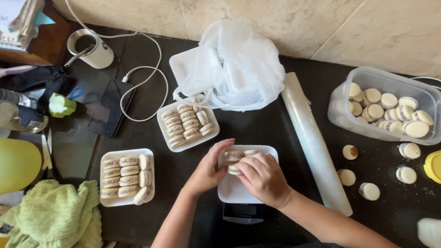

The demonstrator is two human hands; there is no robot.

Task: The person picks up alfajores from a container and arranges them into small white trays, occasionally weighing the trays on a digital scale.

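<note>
two hands: over white tray [239,190] on scale [243,213]
left hand [206,170]: fingers curled on sandwich cookies [234,156]
right hand [262,177]: fingers pinched a cookie
step: filling tray, early
next: seat cookie in row, judged

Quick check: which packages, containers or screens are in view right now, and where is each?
Phone: left, dark screen, cabled.
Filled foam trays: one lower left, one centre.
Tray being filled: under both hands, on a scale.
Clear tub: right, holding cookies.
White plastic bag: top centre.

three white foam trays [229,190] hold sandwich cookies [129,161] (two filled). five cookies lie loose [407,175] on the counter. one film roll [312,142], one phone [109,109].
</note>
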